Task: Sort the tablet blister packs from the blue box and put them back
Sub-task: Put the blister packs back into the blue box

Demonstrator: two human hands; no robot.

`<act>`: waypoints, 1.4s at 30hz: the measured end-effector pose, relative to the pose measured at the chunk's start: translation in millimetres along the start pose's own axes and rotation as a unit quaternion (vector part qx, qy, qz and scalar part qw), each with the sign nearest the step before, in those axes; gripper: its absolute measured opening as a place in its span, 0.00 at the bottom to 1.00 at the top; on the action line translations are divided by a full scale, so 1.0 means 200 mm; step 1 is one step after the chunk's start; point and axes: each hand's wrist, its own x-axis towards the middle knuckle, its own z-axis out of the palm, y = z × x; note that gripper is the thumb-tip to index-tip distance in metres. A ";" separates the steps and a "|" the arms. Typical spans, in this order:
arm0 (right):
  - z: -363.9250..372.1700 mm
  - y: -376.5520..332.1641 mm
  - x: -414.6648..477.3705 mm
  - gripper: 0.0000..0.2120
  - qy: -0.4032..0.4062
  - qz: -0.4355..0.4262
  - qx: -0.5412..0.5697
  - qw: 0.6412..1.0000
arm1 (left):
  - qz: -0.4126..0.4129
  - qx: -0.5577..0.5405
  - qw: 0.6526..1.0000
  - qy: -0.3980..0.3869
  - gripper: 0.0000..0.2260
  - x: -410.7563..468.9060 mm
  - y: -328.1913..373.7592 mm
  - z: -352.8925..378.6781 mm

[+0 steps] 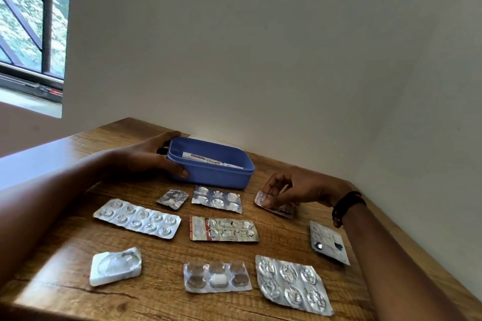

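The open blue box (221, 177) stands at the back of the wooden table, with a white tube and some packs inside. My left hand (154, 156) grips its left end. My right hand (292, 187) pinches a small blister pack (280, 207) that lies flat on the table right of the box. Several silver blister packs are spread in rows in front: a long one (137, 217), a small crumpled one (172, 198), a six-cell one (216, 198), a red-printed one (223, 229), one with brown tablets (217, 277) and a large one (292, 284).
A white single-cell pack (116, 266) lies at the front left. Another pack (329, 242) sits by my right wrist, near the table's right edge. A white lid (208, 139) lies behind the box against the wall. A window is at the far left.
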 end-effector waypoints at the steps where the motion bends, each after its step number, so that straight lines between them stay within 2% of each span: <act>1: 0.00 0.01 0.01 0.17 0.011 0.001 0.012 1.000 | -0.002 0.002 1.000 -0.001 0.51 0.00 0.00 0.00; 6: -0.03 0.05 0.02 0.10 0.126 -0.023 0.109 0.986 | -0.006 -0.001 1.000 -0.002 0.48 0.00 -0.01 0.00; 9: -0.04 0.06 0.03 0.12 0.190 -0.036 0.180 0.965 | -0.006 -0.003 1.000 -0.005 0.47 0.01 -0.01 0.00; 13: -0.05 0.07 0.04 0.12 0.238 -0.051 0.239 0.940 | -0.002 -0.012 1.000 -0.009 0.44 0.01 0.00 0.00; 17: -0.06 0.06 0.04 0.10 0.252 -0.056 0.277 0.925 | -0.001 -0.017 1.000 -0.008 0.41 0.01 -0.01 0.00; 20: -0.07 0.06 0.04 0.10 0.283 -0.084 0.218 0.930 | 0.009 -0.027 1.000 -0.010 0.39 0.01 -0.01 0.00; 23: -0.05 0.07 0.05 0.07 0.362 -0.132 0.076 0.920 | 0.018 -0.025 1.000 -0.006 0.40 0.01 -0.02 0.00; 26: -0.03 0.06 0.05 0.05 0.442 -0.189 -0.078 0.873 | 0.020 -0.021 1.000 -0.004 0.40 0.01 -0.03 0.00; 29: -0.02 0.03 0.05 0.06 0.509 -0.275 -0.169 0.798 | 0.018 -0.019 1.000 -0.007 0.39 0.01 -0.02 0.00; 31: -0.02 0.00 0.04 0.07 0.535 -0.302 -0.198 0.764 | 0.019 -0.023 0.999 -0.011 0.37 0.01 -0.02 0.00; 33: -0.01 -0.02 0.03 0.08 0.546 -0.312 -0.212 0.748 | 0.018 -0.019 1.000 -0.013 0.38 0.00 -0.02 0.00; 37: 0.01 -0.05 0.03 0.08 0.556 -0.323 -0.217 0.735 | 0.011 -0.007 1.000 -0.003 0.51 0.01 -0.02 0.00; 42: 0.01 -0.06 0.03 0.08 0.559 -0.337 -0.211 0.727 | 0.013 -0.007 1.000 -0.008 0.54 0.00 -0.01 -0.01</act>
